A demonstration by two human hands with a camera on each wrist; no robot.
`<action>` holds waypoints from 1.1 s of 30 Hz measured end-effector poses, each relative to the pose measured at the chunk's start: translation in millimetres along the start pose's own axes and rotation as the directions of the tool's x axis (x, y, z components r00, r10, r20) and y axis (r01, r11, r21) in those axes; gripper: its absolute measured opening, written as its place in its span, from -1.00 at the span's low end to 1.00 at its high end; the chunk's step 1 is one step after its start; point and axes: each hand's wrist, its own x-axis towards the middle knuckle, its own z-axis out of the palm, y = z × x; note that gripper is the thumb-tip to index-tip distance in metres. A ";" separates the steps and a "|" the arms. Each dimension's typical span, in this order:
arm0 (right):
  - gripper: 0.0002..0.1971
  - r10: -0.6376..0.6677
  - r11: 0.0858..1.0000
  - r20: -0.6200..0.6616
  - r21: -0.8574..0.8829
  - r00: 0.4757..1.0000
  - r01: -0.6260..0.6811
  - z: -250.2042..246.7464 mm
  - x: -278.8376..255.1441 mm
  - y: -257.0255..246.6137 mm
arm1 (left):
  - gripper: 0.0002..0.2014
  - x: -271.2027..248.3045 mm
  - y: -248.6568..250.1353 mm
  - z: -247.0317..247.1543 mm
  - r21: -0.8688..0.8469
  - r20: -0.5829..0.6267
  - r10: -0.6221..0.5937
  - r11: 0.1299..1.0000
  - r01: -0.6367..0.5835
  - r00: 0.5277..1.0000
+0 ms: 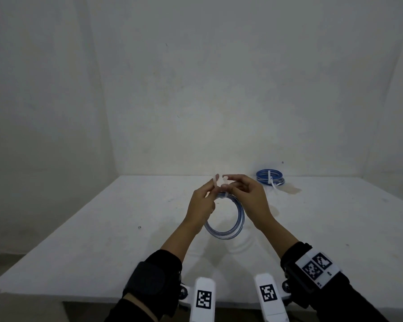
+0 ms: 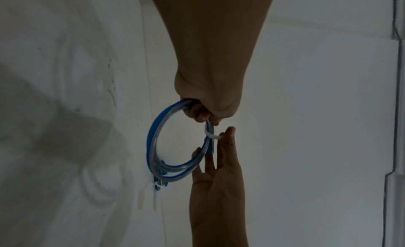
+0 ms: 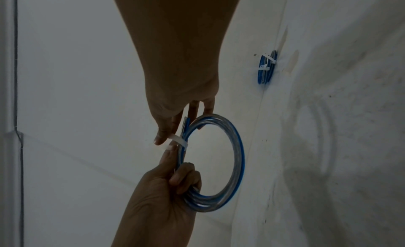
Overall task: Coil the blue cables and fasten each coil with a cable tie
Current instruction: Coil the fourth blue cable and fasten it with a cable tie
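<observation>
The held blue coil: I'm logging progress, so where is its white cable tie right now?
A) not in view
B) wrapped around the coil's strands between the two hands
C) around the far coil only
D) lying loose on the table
B: the white cable tie bands the held coil between the left hand and right hand.

- A broad white table (image 1: 84, 233) with scuffed, speckled top is filling the corner.
- Plain off-white walls (image 1: 219, 77) are meeting behind it.
- Dim, even light is casting soft shadows.
- A brownish stain (image 1: 291, 189) is showing near the table's far edge.
</observation>
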 end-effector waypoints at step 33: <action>-0.88 -0.057 0.998 -0.106 -0.035 0.993 0.053 2.9 1.9 -6.7 | -0.59 -4.6 1.2 8.3 0.284 0.034 0.088 0.954 -0.094 0.996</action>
